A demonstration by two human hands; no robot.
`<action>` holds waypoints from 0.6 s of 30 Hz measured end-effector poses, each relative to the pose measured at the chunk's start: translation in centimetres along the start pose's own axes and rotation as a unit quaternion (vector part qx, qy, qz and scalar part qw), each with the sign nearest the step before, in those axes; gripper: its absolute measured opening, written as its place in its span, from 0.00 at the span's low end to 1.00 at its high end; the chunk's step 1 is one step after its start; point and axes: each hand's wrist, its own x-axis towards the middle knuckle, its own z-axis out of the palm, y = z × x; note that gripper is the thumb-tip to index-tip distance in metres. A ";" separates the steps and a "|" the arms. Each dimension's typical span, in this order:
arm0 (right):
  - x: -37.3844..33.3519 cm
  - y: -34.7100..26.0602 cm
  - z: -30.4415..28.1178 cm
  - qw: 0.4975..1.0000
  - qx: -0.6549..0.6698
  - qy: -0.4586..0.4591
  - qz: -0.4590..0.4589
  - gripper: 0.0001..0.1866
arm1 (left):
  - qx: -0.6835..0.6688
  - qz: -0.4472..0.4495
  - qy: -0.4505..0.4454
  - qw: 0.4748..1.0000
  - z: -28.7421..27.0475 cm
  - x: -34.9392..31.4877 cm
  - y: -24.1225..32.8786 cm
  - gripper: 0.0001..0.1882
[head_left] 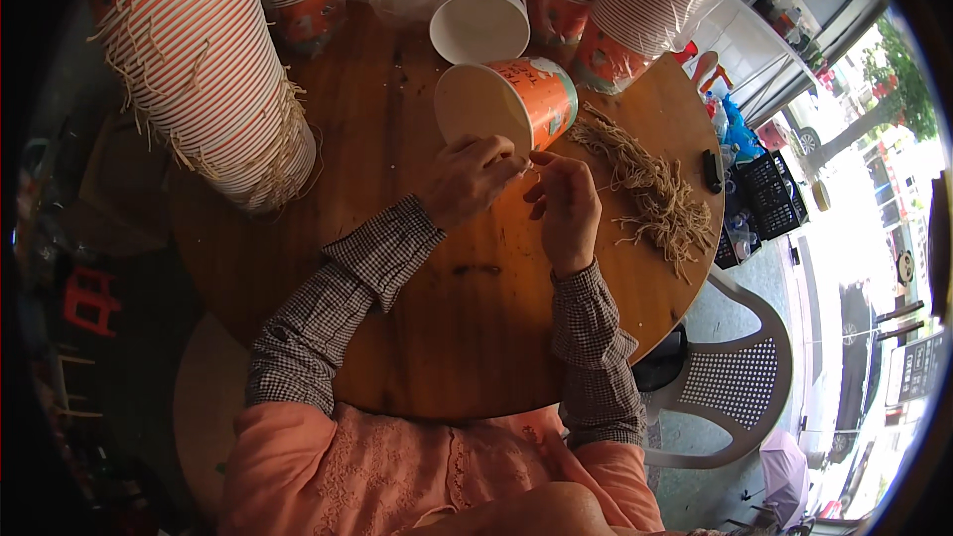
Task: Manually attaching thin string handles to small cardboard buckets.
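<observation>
An orange and white paper bucket [552,99] lies on its side on the round wooden table, its open mouth turned toward the left. My left hand [471,179] is closed in a pinch at the bucket's lower rim; its fingers cover what they hold. Close beside it, my right hand [568,203] pinches with thumb and forefinger, the other fingers curled. A short, thin, pale piece of string [537,169] shows at the right fingertips. To the right of the bucket lies a loose bundle of tan strings [650,189].
A tall stack of paper buckets [213,79] with strings hanging from it stands at the left. Wrapped stacks [645,10] stand at the back, near white bowls [479,25]. A small black object [712,171] lies at the right edge, with a plastic chair [730,387] beyond.
</observation>
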 end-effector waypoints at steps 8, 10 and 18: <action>-0.1 -0.1 0.3 1.000 -0.004 -0.019 -0.006 0.04 | -0.129 -0.128 0.040 0.982 1.9 0.4 0.3 0.10; -0.2 0.2 0.2 1.000 -0.010 -0.023 -0.019 0.04 | -0.204 -0.203 0.003 0.958 2.2 0.7 0.8 0.10; 0.3 0.2 -0.3 0.999 0.034 -0.002 -0.012 0.04 | -0.270 -0.202 0.017 0.941 2.4 0.0 -0.3 0.09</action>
